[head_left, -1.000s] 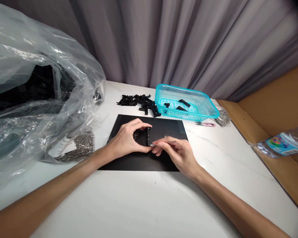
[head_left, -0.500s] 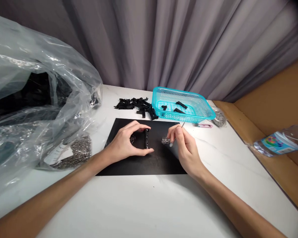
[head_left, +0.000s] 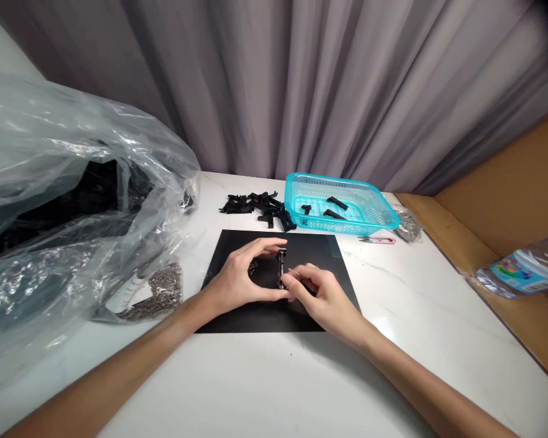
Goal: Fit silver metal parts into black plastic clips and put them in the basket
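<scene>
Black part (head_left: 281,267) is pinched in left hand (head_left: 234,277), beside right hand (head_left: 323,298)

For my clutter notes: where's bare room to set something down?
Bare table: in front of the mat, between the forearms, save one speck; and right of the mat, between snips, cardboard and right forearm. Crowded: the mat's middle, with left hand and right hand; behind it, black parts and basket; left, plastic bags.

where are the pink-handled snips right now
In the head view, the pink-handled snips lie right of centre on the white table, just in front of the blue basket.
</scene>
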